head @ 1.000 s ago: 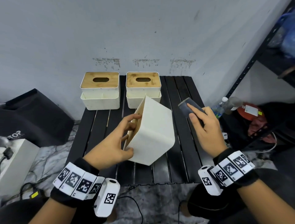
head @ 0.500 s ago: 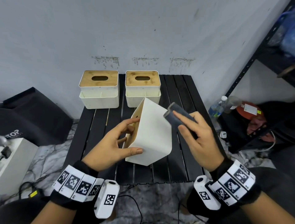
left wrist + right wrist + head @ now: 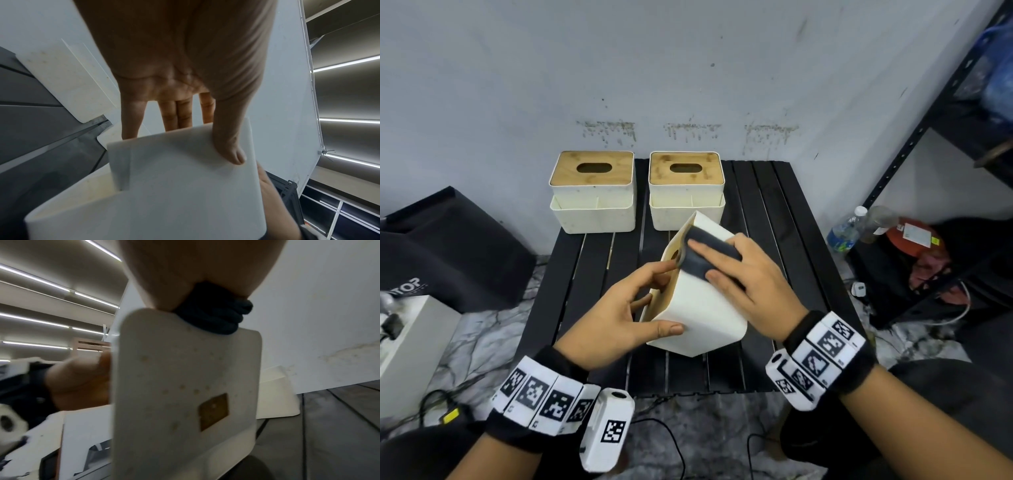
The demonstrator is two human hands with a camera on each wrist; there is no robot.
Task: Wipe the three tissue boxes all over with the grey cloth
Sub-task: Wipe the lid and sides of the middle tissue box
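A white tissue box [image 3: 698, 308] with a wooden lid is tilted on its side above the black slatted table [image 3: 774, 219]. My left hand [image 3: 619, 315] grips it, thumb on the white side [image 3: 232, 146] and fingers on the lid face. My right hand [image 3: 743, 277] presses the folded grey cloth [image 3: 702, 255] flat against the box's upper white face near the lid edge. The cloth [image 3: 218, 318] shows bunched under the palm in the right wrist view, above the box's end [image 3: 185, 386]. Two more tissue boxes [image 3: 593, 190] [image 3: 686, 188] stand upright at the back.
A grey wall rises just behind the table. A black bag [image 3: 448, 246] and a white box [image 3: 410, 346] lie at the left. At the right stand a black shelf frame [image 3: 914, 144], plastic bottles [image 3: 847, 229] and red clutter on the floor. Cables trail near the front.
My right hand has carried the cloth from the table's right side leftward onto the tilted box. The left hand keeps its hold on the box, lifted slightly.
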